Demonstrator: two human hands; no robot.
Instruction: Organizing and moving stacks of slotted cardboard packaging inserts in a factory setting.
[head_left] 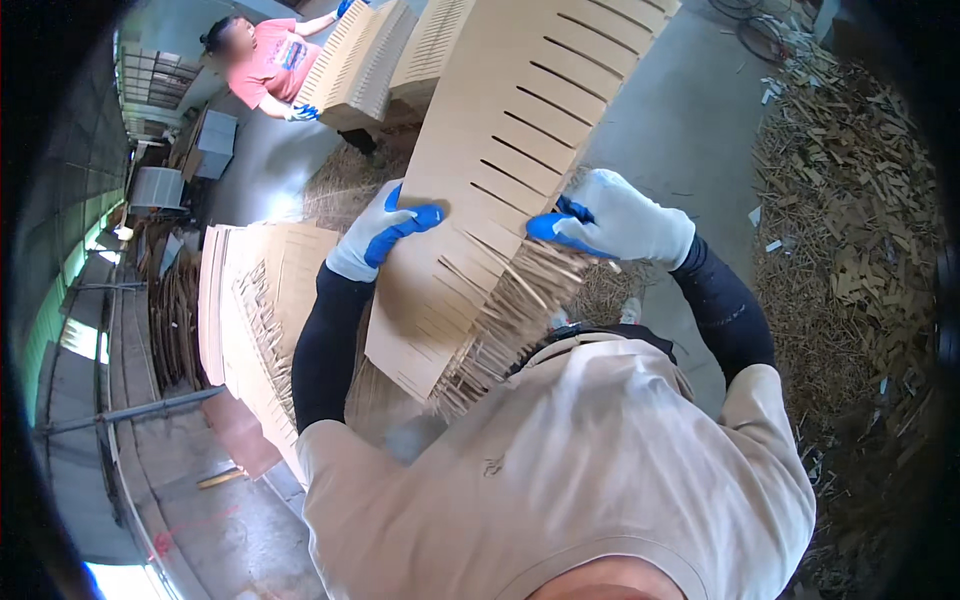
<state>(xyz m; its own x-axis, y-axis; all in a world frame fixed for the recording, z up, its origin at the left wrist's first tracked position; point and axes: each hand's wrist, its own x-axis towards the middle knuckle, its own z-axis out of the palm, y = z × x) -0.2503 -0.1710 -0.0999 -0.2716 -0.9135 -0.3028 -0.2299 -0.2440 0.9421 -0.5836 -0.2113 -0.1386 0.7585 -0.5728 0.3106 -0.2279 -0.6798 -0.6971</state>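
"Your beige shirt (600, 450) is nearest of all, filling the near middle. What comes first on your left?"

"You have a stack of cardboard sheets (225, 300) there, with torn slivers roughening its upper face."

"And beyond that?"

"On the far left, a co-worker (280, 62) in a pink top has gloved hands at a slotted stack (370, 70), well apart from your own."

"How about your left hand (378, 240)?"

"It wears a white glove with blue on the fingers. You have it part-closed on the left edge of the slotted cardboard (455, 160), thumb laid over the face."

"So where does that piece lie?"

"It slants from near your waist to the far middle, reaching between your hands. Its far slots stand open; toward the near end, narrow strips (530, 290) bristle from the right edge."

"Your right hand (605, 220)?"

"Gloved the same way, it is at that right edge, fingers curled inward just beside the strips. Whether you are pinching a strip or the board itself, I cannot tell."

"Last, to your right?"

"Beyond bare grey floor (690, 130), you have a broad heap of cardboard scraps (850, 230)."
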